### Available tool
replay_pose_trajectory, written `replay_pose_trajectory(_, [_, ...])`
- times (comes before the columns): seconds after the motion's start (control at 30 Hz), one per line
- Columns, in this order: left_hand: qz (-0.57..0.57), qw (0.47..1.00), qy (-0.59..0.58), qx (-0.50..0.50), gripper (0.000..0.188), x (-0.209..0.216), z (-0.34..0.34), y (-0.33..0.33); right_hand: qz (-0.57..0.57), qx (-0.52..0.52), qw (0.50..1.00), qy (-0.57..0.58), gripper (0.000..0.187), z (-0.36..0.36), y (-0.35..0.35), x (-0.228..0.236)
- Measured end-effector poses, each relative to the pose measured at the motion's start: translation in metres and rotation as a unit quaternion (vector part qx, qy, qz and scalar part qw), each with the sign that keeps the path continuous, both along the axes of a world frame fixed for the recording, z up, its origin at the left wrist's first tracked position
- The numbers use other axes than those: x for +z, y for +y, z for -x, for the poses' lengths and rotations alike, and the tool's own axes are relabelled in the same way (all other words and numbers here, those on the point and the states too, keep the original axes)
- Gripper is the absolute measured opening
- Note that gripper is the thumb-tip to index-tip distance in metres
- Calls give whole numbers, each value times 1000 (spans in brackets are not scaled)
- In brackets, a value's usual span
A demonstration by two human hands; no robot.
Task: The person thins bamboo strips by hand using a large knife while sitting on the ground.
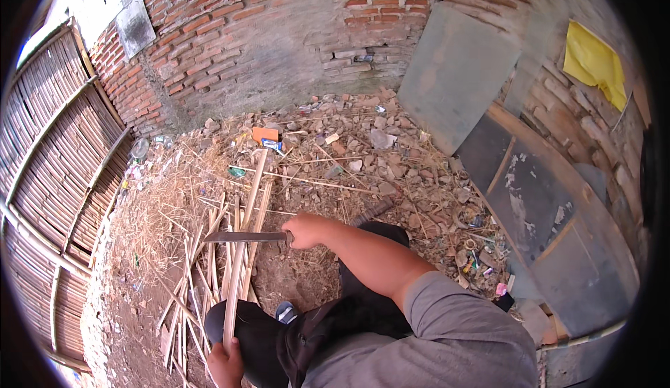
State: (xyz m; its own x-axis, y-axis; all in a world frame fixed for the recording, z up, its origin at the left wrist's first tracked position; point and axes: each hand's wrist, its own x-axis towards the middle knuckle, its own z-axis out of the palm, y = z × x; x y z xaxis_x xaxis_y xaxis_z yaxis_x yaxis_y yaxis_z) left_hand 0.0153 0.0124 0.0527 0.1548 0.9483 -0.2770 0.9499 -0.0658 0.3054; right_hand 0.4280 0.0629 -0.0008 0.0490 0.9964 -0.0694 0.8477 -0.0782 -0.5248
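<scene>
My right hand (304, 230) is closed round the handle of a machete (244, 236), its dark blade pointing left. The blade lies across a long pale bamboo strip (234, 287); whether it cuts into the strip I cannot tell. My left hand (225, 364), low in the picture, is closed on the strip's near end beside my left knee. From there the strip slants up and away over the ground. Several more split bamboo strips (183, 311) lie in a loose heap to the left of it and partly beneath.
Rubble (412, 172), dry straw and litter cover the ground toward a brick wall (279, 46). A bamboo slat fence (52, 144) stands at the left. Grey sheets (457, 74) and a dark weathered panel (541, 185) lean at the right. My knees are bent close to the strips.
</scene>
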Motion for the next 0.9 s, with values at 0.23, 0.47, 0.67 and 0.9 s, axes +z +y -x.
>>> replay_pose_trajectory(0.23, [-15,1000,23,3,77,-20,12,7,52,138,988,-43,33,34,-11,23])
replay_pose_trajectory(0.47, [-52,998,16,20,77,-27,10,3,-30,24,999,14,27,-2,4,-4])
replay_pose_trajectory(0.67, [-49,999,19,9,75,-22,6,1,-31,46,998,-7,34,9,2,-9])
replay_pose_trajectory(0.9, [-57,998,31,4,73,-18,6,0,21,138,990,-36,31,31,-1,-3])
